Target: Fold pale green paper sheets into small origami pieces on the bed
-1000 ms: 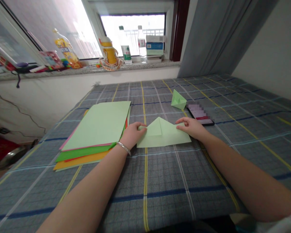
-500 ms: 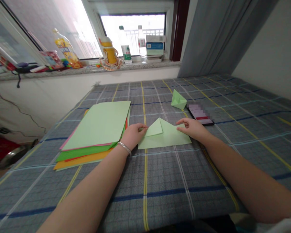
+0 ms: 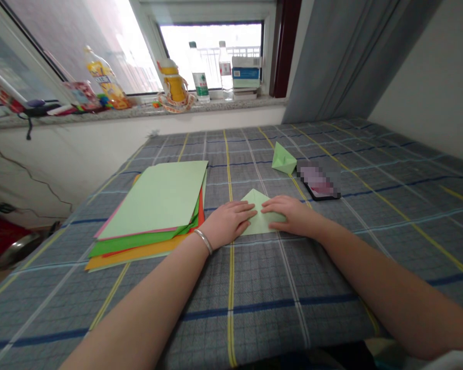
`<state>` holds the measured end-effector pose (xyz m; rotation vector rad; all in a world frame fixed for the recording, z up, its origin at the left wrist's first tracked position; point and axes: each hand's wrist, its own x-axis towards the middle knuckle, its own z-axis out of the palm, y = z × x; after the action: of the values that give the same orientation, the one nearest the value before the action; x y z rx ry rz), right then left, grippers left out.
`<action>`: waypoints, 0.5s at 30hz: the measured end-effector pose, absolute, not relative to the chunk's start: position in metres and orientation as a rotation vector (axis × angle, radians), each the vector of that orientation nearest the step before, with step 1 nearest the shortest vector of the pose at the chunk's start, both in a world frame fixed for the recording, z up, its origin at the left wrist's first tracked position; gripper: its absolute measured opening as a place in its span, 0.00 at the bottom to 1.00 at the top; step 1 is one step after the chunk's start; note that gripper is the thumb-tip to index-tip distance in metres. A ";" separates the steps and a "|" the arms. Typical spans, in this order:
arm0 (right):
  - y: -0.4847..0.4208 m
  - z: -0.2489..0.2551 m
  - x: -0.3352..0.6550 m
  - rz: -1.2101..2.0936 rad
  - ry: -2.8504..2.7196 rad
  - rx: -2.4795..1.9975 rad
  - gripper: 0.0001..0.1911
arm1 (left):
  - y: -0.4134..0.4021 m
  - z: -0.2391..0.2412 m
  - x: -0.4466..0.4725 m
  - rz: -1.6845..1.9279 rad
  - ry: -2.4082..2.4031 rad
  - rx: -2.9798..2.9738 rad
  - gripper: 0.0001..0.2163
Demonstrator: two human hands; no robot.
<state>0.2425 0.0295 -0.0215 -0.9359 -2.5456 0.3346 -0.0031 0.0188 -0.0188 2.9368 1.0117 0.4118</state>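
Note:
A light green sheet of paper (image 3: 255, 224), folded to a point at its far side, lies flat on the checked cloth. My left hand (image 3: 231, 221), with a silver bangle at the wrist, rests on its left part, fingers stretched out and flat. From the right, my right hand (image 3: 291, 215) lies on the other part, its fingers also extended over the paper. Both hands hide the sheet's outer corners. Beyond them stands a small folded green paper boat (image 3: 283, 159).
A stack of coloured paper (image 3: 154, 198) lies to the left, light green on top. A phone (image 3: 319, 181) with a blurred screen is at the right, beside the paper boat. Bottles (image 3: 200, 77) and boxes (image 3: 247, 72) stand along the windowsill (image 3: 239, 104) behind the checked cloth (image 3: 262, 288).
Both hands have moved inward from the paper's side edges onto its middle, and the fingers have gone from pinching to lying flat. The right side of the point is now folded down as well.

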 end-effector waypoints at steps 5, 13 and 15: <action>0.022 -0.018 0.239 0.340 -2.571 -0.909 0.26 | 0.012 -0.014 0.001 0.359 1.028 2.920 0.19; 0.015 -0.008 0.236 0.205 -2.699 -0.860 0.19 | 0.007 -0.009 0.000 0.257 1.057 2.895 0.31; 0.011 -0.005 0.234 0.134 -2.743 -0.892 0.15 | 0.006 -0.008 0.001 0.270 1.059 2.905 0.29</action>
<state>0.2340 0.0114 -0.0052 -0.8919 -2.7427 0.1341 0.0007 0.0064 -0.0080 2.9045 1.0586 0.2695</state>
